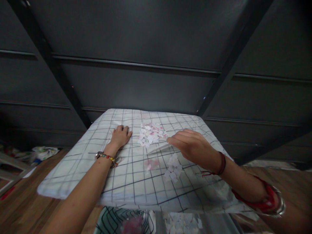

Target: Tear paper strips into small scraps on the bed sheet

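My left hand [120,135] lies flat on the white checked cloth [83,172], fingers spread, holding nothing. My right hand [190,144] is closed in a pinch on a thin, whitish flat piece [158,148], whose kind is unclear. That piece slants down to the left, just in front of a heap of small white and pinkish paper-like pieces [151,133]. Nearer to me lie a second cluster of white pieces [173,169] and a small pink patch or packet [151,164], blurred.
A dark panelled wall [136,87] stands right behind the table. Below the near edge are a green, dark-lined cloth [109,219], a pink bundle [133,225] and a clear container or bag of pale pieces [184,222]. A white frame [14,174] stands at left on the wooden floor.
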Demonstrator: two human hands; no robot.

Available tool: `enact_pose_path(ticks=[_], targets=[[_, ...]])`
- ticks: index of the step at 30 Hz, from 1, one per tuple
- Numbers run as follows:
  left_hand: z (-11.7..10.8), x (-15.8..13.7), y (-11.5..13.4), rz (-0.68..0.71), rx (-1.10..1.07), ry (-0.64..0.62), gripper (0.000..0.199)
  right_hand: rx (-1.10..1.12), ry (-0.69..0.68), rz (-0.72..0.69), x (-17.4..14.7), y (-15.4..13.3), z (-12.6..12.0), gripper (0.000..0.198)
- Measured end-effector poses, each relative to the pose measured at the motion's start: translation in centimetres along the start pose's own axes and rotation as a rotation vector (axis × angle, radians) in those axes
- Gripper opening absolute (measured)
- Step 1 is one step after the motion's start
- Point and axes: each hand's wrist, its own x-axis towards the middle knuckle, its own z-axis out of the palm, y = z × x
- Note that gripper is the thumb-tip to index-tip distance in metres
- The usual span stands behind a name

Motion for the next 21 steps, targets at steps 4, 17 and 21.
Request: enact_pose_path(ticks=[4,17,21], targets=[[0.0,0.1,-0.1,0.010,-0.012,-0.018,0.051,-0.099,-0.008,0.035,-1.2,1.2,-0.8,0.028],[0.3,0.1,-0.4,0.007,-0.016,0.007,0.051,-0.126,0.078,0.013,-1.5,5.7,3.1,0.032],[0.3,0.2,-0.4,0.015,-0.034,0.021,0.049,-0.153,0.028,-0.014,-1.3,5.3,3.7,0.029]])
